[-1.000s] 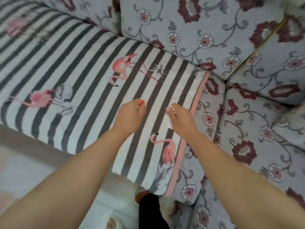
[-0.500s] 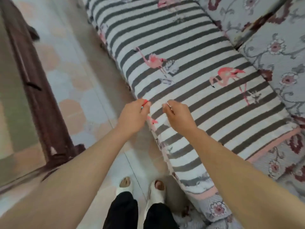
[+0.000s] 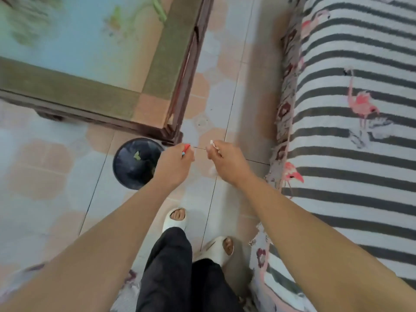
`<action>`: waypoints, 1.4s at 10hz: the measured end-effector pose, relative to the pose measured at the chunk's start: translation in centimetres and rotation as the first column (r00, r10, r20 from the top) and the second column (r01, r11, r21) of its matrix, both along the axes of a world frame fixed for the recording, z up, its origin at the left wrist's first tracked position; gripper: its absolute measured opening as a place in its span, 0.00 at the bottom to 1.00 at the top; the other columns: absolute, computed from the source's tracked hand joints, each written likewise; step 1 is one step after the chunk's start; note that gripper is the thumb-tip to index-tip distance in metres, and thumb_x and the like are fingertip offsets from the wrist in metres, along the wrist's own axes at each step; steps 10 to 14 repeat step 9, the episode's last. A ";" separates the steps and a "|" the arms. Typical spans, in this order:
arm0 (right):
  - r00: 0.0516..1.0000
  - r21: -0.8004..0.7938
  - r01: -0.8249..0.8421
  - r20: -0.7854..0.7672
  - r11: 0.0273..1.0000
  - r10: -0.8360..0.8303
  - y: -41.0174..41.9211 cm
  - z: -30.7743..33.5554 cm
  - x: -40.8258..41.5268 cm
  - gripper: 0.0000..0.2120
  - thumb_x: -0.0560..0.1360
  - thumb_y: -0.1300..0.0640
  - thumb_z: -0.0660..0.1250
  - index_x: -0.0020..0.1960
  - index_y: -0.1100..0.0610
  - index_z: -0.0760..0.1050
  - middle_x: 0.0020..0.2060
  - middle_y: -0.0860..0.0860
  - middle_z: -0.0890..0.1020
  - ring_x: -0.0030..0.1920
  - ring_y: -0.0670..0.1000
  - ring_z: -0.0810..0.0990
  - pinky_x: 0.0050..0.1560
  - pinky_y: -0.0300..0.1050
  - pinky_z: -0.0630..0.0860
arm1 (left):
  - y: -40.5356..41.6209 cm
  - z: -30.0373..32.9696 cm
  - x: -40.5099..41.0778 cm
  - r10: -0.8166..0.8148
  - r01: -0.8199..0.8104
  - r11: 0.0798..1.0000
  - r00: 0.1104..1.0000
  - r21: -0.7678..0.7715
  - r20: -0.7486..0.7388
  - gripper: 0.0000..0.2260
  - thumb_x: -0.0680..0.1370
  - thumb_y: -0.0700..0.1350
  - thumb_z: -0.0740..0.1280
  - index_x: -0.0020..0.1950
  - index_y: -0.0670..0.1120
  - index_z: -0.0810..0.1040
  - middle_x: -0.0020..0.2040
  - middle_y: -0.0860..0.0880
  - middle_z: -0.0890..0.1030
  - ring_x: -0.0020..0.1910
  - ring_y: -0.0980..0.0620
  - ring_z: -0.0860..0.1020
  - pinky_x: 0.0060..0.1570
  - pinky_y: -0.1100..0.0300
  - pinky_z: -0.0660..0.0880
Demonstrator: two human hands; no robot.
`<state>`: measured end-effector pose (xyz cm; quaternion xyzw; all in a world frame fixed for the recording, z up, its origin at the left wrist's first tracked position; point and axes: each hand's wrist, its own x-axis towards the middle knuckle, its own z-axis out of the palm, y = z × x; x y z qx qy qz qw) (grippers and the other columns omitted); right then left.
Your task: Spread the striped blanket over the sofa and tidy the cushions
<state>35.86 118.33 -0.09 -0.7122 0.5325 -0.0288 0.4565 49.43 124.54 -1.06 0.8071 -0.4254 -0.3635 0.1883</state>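
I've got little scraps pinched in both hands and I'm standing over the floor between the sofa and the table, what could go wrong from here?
1. The white scrap in your right hand hangs over bare floor tile, not over the black bin, so letting go now would likely litter the floor.
2. The bin sits close under the table corner; reaching down, your left hand could knock the wood.
3. The striped blanket edge droops near your feet and might snag.

The blanket (image 3: 351, 140) lies on the sofa (image 3: 284, 113) at your right. A table (image 3: 74, 86) stands ahead on your left, with a bin (image 3: 132, 164) on the floor (image 3: 225, 97) just before its corner. Your left hand (image 3: 174, 163) is over the bin's edge, your right hand (image 3: 227, 161) between bin and sofa.
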 end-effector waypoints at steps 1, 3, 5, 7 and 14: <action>0.999 0.130 -0.038 0.021 0.991 0.036 1.9 -2.4 3.9 0.16 0.80 0.55 0.57 0.42 0.65 0.73 0.42 0.63 0.79 0.44 0.62 0.79 0.46 0.55 0.75 | 3.7 -2.3 3.9 0.275 -0.260 0.958 0.953 0.123 -0.129 0.07 0.80 0.47 0.58 0.48 0.47 0.75 0.45 0.47 0.77 0.47 0.45 0.76 0.49 0.52 0.73; 0.991 0.280 -0.107 -0.052 0.954 0.126 4.4 -8.3 11.8 0.13 0.81 0.52 0.55 0.47 0.58 0.73 0.41 0.53 0.74 0.42 0.55 0.73 0.37 0.45 0.69 | 7.9 -6.7 11.6 0.630 -0.575 0.768 0.758 0.280 -0.169 0.07 0.79 0.45 0.60 0.47 0.43 0.74 0.35 0.43 0.71 0.30 0.48 0.67 0.34 0.53 0.67; 0.997 0.386 0.015 -0.079 0.922 0.017 4.7 -15.1 18.9 0.16 0.80 0.53 0.54 0.58 0.63 0.73 0.50 0.62 0.77 0.45 0.57 0.73 0.46 0.51 0.71 | 8.4 -13.6 16.9 0.733 -0.653 0.675 0.647 0.345 -0.210 0.08 0.78 0.40 0.60 0.55 0.42 0.76 0.44 0.39 0.74 0.39 0.41 0.72 0.44 0.50 0.73; 0.990 0.419 0.096 -0.136 0.903 -0.042 5.0 -21.1 23.3 0.19 0.81 0.52 0.53 0.66 0.61 0.69 0.64 0.62 0.75 0.64 0.63 0.73 0.65 0.59 0.71 | 7.4 -19.9 18.1 0.803 -0.664 0.596 0.509 0.452 -0.312 0.11 0.79 0.45 0.60 0.58 0.44 0.75 0.48 0.44 0.76 0.46 0.44 0.75 0.47 0.52 0.76; 0.985 0.523 0.174 -0.105 0.834 -0.139 4.7 -24.5 23.7 0.22 0.80 0.47 0.49 0.68 0.56 0.68 0.68 0.57 0.71 0.67 0.62 0.70 0.67 0.63 0.69 | 6.2 -24.2 19.4 0.876 -0.673 0.478 0.324 0.564 -0.356 0.29 0.76 0.63 0.51 0.75 0.52 0.59 0.73 0.45 0.66 0.70 0.39 0.67 0.67 0.40 0.66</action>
